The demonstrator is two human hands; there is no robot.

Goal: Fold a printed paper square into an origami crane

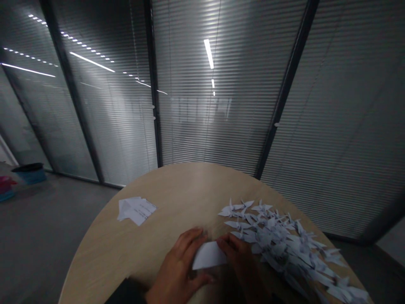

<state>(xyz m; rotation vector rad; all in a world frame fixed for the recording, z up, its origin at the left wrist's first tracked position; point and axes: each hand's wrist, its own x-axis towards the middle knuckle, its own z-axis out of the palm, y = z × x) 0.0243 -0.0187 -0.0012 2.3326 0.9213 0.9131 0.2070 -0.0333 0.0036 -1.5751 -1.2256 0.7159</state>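
Observation:
A small folded piece of white paper (209, 256) lies between my two hands near the front of the round table (190, 185). My left hand (181, 264) rests at the paper's left side, its fingers along the upper left edge and its thumb stretched out below, apart from the fingers. On the other side, my right hand (238, 255) pinches the upper right corner of the paper with thumb and fingers. Part of the right hand is in shadow. A heap of folded white paper cranes (278, 236) spreads over the table's right side, close to my right hand.
Several loose white paper sheets (137, 210), some with writing, lie at the table's left. Behind the table stands a glass partition with blinds (209, 126). A blue tub with a dark rim (31, 173) and a pink and blue container (6, 188) are on the floor.

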